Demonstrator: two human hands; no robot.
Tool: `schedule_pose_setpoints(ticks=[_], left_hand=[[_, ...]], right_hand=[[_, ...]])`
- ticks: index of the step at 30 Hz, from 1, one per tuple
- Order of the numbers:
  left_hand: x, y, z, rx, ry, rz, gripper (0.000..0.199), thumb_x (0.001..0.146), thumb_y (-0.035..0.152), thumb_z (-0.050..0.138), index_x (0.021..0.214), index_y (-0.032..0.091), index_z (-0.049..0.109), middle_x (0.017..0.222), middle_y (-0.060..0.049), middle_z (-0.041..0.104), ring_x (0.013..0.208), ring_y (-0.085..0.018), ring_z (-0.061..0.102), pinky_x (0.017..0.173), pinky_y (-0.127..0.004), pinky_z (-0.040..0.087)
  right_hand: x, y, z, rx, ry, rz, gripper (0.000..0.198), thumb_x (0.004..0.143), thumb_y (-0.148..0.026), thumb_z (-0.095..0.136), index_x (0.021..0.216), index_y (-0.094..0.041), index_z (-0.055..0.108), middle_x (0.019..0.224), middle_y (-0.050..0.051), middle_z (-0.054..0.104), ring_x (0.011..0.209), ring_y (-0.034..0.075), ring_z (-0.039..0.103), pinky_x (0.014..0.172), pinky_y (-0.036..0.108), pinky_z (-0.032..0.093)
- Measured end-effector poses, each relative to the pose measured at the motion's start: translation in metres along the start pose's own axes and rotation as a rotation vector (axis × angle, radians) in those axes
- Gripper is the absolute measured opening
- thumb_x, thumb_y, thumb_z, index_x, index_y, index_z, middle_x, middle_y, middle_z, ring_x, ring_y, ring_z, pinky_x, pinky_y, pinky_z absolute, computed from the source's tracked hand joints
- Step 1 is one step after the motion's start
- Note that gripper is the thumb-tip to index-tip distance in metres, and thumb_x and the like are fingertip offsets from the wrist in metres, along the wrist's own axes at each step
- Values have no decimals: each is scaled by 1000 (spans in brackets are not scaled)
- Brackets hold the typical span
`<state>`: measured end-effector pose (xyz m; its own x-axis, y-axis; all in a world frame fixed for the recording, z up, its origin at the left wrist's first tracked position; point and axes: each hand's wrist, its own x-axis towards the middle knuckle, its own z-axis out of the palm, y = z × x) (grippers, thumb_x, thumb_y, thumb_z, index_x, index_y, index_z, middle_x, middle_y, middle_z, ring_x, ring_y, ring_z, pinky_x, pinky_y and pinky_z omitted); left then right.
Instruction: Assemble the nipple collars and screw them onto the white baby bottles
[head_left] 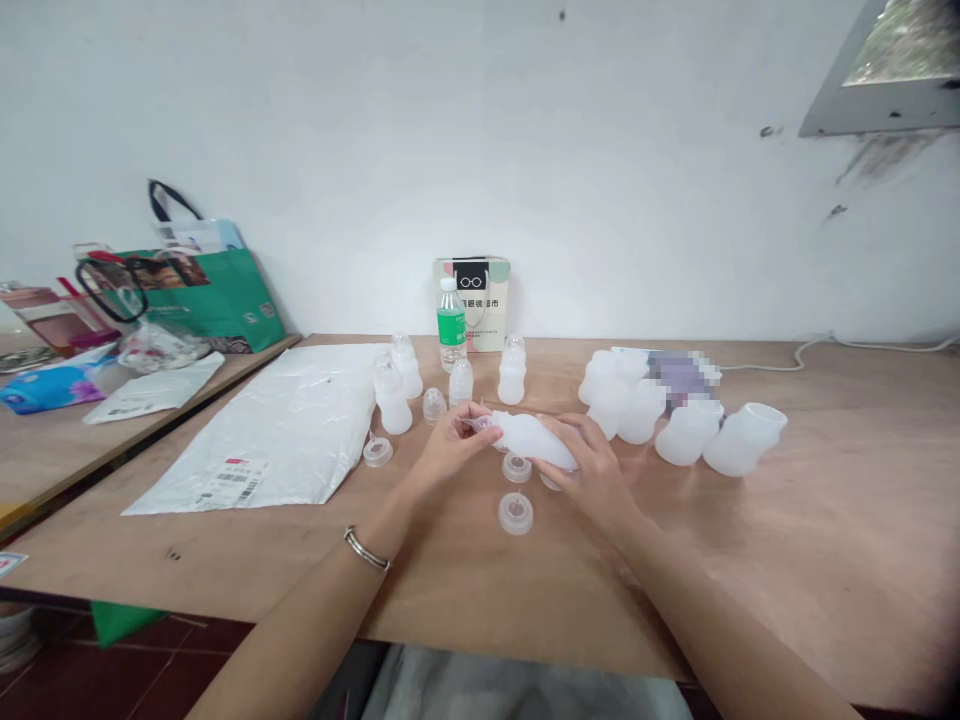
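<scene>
A white baby bottle [534, 440] lies tilted on its side in the air above the table, its neck pointing left. My right hand [589, 455] is wrapped round the bottle's body. At the neck end, my left hand [459, 438] pinches a clear nipple with its collar [480, 424]; whether it is seated on the neck, I cannot tell. Below my hands lie nipple collars [516, 512], another collar [517, 467] and a partly hidden one. To the left sit a nipple collar [378, 451] and a clear dome cap [434, 405].
Capped bottles [512, 370] stand behind my hands, others [394, 395] to the left. Several open bottle bodies [742, 440] stand at right. A white plastic mailer [277, 430] covers the table's left. A water bottle [451, 330] and paper bag [491, 305] stand by the wall.
</scene>
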<state>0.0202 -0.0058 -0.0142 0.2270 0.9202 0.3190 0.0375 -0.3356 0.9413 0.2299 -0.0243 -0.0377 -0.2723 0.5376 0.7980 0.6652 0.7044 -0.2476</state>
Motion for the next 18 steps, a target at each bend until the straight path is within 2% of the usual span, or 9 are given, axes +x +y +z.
schedule_pose_setpoints(ticks=[3, 5, 8, 10, 13, 18], left_hand=[[-2, 3, -3, 8, -19, 9, 23, 76, 36, 66, 76, 16, 54, 72, 2, 56, 67, -10, 53, 64, -23, 41], [-3, 6, -8, -8, -88, 44, 21, 75, 31, 68, 87, 18, 58, 85, 0, 59, 78, -12, 55, 71, -25, 44], [-3, 12, -16, -93, -268, 104, 40, 73, 25, 70, 111, 25, 57, 116, -5, 54, 104, -19, 52, 86, -32, 44], [-4, 13, -18, -171, -318, 129, 58, 71, 24, 72, 123, 32, 48, 129, -6, 46, 113, -21, 47, 92, -35, 42], [-3, 9, -15, -222, -238, 133, 79, 66, 29, 77, 132, 36, 35, 136, -6, 38, 115, -23, 46, 94, -37, 41], [-1, 1, -10, -131, -72, 40, 66, 70, 34, 73, 127, 29, 39, 126, -8, 46, 110, -22, 50, 87, -36, 45]], right_hand=[[-1, 0, -1, -86, 47, -81, 40, 84, -25, 57, 124, -22, 52, 106, 12, 55, 97, 25, 56, 84, 41, 49], [-1, -1, 0, -72, 55, -77, 42, 83, -26, 59, 125, -23, 51, 106, 12, 55, 97, 25, 56, 83, 40, 49], [0, -2, 3, 24, 35, -23, 45, 81, -31, 63, 124, -24, 51, 106, 10, 57, 96, 23, 58, 83, 37, 50], [0, -4, 5, 68, 26, 14, 45, 80, -32, 64, 122, -24, 52, 106, 9, 57, 97, 22, 58, 84, 37, 50], [1, -6, 5, 83, 28, 46, 43, 80, -32, 64, 121, -23, 53, 108, 9, 58, 99, 22, 58, 86, 36, 49], [-1, -5, 5, 93, 41, 42, 44, 79, -34, 65, 120, -24, 53, 106, 8, 59, 96, 21, 59, 83, 35, 50]])
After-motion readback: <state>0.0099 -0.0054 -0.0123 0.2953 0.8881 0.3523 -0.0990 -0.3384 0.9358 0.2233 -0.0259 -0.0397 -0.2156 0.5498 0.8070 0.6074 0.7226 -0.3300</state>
